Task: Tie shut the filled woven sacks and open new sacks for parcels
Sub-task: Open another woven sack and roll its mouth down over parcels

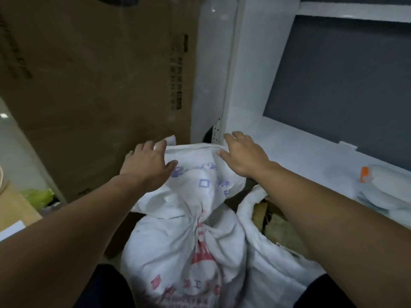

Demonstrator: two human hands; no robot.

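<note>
Grip slack: left hand (pixel 146 166) and right hand (pixel 244 157) rest with fingers spread on the flared top of the tied sack (pixel 178 252), pinching nothing, apparently to press it flat; a 2nd sack (pixel 266 261) gapes just beside.

The tied sack (pixel 182 241) stood before us in the middle, its loose top reaching back toward the carton (pixel 95 85) behind it on the left. Our left hand (pixel 146 165) and right hand (pixel 242 156) lay on that top, one at each side. An open sack (pixel 260 252) stood touching it on the right. Further right ran a shelf (pixel 289 152), with a bottle (pixel 382 181) lying on it.
</note>
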